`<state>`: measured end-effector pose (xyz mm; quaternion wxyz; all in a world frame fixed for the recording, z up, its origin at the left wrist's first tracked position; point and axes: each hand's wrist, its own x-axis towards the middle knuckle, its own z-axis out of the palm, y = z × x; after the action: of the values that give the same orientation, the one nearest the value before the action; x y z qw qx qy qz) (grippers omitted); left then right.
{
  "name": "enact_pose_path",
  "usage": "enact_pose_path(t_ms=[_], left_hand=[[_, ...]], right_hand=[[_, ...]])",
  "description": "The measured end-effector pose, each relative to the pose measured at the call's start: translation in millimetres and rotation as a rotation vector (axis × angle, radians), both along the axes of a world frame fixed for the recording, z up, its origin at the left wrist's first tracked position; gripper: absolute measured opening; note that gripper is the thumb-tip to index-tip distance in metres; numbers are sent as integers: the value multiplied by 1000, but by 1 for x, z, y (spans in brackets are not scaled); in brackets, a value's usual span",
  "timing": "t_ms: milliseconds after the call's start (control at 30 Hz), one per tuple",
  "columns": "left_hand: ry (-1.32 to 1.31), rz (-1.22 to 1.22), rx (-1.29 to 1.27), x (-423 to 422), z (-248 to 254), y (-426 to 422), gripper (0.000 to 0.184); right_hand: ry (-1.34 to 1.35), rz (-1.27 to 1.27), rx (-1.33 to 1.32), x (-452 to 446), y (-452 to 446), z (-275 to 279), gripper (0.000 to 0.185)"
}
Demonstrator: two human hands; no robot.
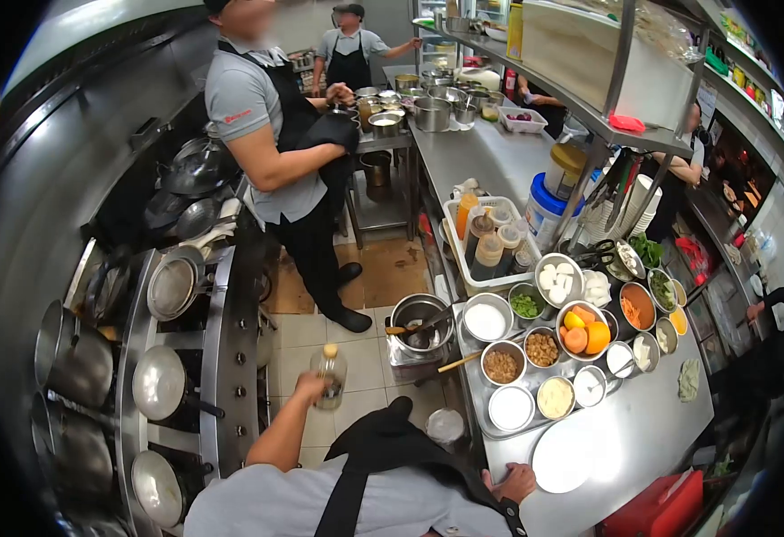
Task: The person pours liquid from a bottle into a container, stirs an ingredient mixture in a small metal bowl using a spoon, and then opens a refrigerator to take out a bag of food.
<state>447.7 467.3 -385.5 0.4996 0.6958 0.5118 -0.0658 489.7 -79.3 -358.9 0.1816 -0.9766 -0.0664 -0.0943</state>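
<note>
Head view: left hand grips a corked glass jar above a kitchen floor

The wearer's left hand (310, 387) reaches forward, at the left of the body, with its fingers curled around a glass jar (333, 370). The jar stands roughly upright against the palm, its body just to the right of the knuckles and its cork-coloured stopper (330, 350) rising above the fingers. Something dark shows low in the glass, too blurred to name. Beneath the jar, as seen from above, is the pale tiled floor (307, 329).

The right hand (515, 483) rests on the near end of a steel bench (665, 385), just beside a round white plate (569, 456). Its fingers are bent; whether they touch the plate's rim or grip anything, I cannot tell.

Beyond the plate, a metal tray (535, 427) carries small bowls of white, brown and pale yellow ingredients. Next to these is a larger steel bowl of orange and yellow pieces (596, 337). Further along, a white basket (499, 283) holds squeeze bottles (487, 255).

Between the jar and the bench stands a steel pot (414, 309) with utensils in it. On the left, a stove (220, 309) bears two light-coloured pans (159, 383). Ahead, a co-worker (265, 116) in a grey shirt and black apron stands facing the far counter.
</note>
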Motion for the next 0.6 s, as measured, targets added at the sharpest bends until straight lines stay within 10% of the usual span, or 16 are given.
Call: enact_pose_path(t_ms=[200, 600], left_hand=[[332, 69, -661, -218, -157, -46, 15], [156, 196, -698, -390, -145, -178, 20]], right_hand=[[-8, 79, 171, -13, 6, 50, 46], [-107, 201, 277, -16, -3, 44, 40]])
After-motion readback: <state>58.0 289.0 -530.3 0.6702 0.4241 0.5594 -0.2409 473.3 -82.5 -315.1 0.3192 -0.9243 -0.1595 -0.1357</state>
